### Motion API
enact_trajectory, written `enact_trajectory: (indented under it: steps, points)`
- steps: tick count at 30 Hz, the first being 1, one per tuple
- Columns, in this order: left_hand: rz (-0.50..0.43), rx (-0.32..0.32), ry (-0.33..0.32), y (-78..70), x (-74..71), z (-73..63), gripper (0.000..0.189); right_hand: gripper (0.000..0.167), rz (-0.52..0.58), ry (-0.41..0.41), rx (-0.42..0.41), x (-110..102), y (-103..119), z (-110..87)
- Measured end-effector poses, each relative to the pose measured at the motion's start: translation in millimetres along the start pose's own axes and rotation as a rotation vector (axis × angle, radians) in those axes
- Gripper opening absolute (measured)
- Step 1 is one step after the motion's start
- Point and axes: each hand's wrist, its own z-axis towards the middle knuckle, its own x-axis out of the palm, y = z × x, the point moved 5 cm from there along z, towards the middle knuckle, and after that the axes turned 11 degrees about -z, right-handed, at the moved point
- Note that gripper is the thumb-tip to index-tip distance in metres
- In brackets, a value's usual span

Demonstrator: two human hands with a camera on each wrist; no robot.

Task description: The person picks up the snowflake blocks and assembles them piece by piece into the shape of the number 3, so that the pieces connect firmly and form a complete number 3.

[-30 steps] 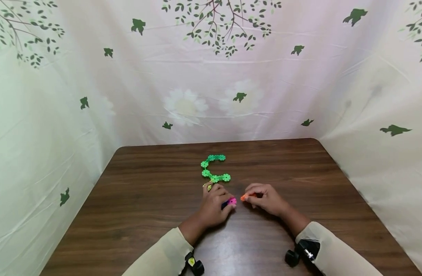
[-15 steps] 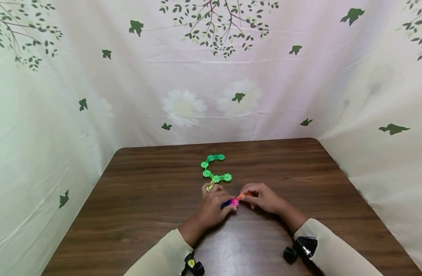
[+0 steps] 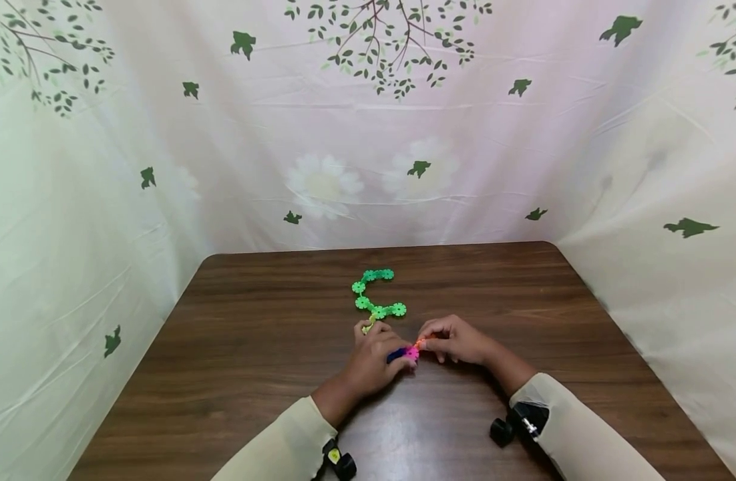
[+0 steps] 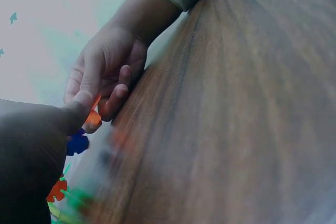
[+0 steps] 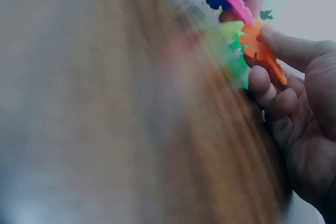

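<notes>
My left hand [image 3: 371, 359] pinches a pink interlocking flower disc [image 3: 412, 354] joined to a dark blue disc [image 3: 395, 355]. Between the thumb and fingers of my right hand [image 3: 455, 344] is an orange disc [image 5: 254, 40], with another orange part sticking out at an angle. In the right wrist view, the orange disc meets the edge of the pink disc [image 5: 240, 10]. A chain of green discs [image 3: 362, 302] lies curved on the table beyond the hands. Yellow discs [image 3: 369, 327] run from it to my left fingers, which partly hide them.
The brown wood-grain table [image 3: 236, 347] reaches back to a pale curtain [image 3: 368, 147] printed with leaves and flowers. Each sleeved forearm carries a black wrist device [image 3: 527, 421]. A red-orange disc [image 4: 56, 190] shows below the blue one in the left wrist view.
My right hand has moved left, bringing the orange disc from a gap up against the pink one. My left hand stays nearly in place, while the green chain has shifted very slightly right.
</notes>
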Motion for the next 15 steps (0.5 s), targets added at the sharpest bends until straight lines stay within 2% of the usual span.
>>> enact_trajectory:
  steps: [4,7,11,15]
  points:
    - [-0.012,-0.001,0.009,-1.1,0.1,-0.1,0.030,0.014,-0.008,0.043,0.004,-0.9,-0.9,3.3]
    - [-0.003,0.013,0.005,-1.8,-0.3,-0.1,0.031,0.014,0.002,0.046,-0.017,0.4,-0.5,5.1]
    - [0.000,0.021,0.020,-2.2,-0.7,-0.3,0.029,0.014,0.042,0.044,-0.056,3.7,1.9,8.2]
    - [0.012,0.038,0.031,-3.1,0.1,-0.1,0.027,0.015,0.088,0.057,-0.058,5.9,2.8,10.6]
